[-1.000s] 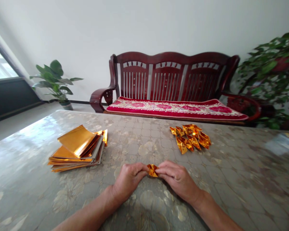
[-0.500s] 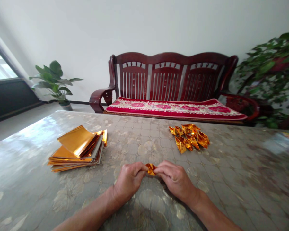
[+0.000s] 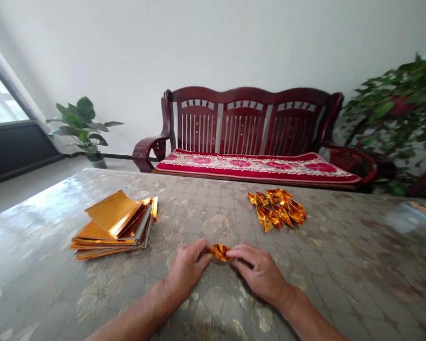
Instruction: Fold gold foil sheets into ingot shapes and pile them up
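Between my two hands is a small folded gold foil paper ingot (image 3: 220, 253), low over the table in the middle of the view. My left hand (image 3: 189, 265) pinches its left end between thumb and fingers. At the other end, the fingers of my right hand (image 3: 261, 270) are closed on its right tip, the thumb lying below. Several finished-looking gold paper ingots (image 3: 282, 209) sit in a cluster beyond my right hand. To the left lies an uneven stack of gold foil paper sheets (image 3: 113, 220), the top ones tilted and slightly curled.
A patterned, glossy cover lies over the table (image 3: 184, 203). At the right edge rests a clear plastic packet (image 3: 413, 215). Behind the table stands a dark red wooden bench (image 3: 246, 121) with a red floral cushion (image 3: 255, 166). Potted plants flank it.
The folded ingot looks wider and more opened out between my fingers. My hands stay nearly in place, and the whole scene sits slightly lower in view.
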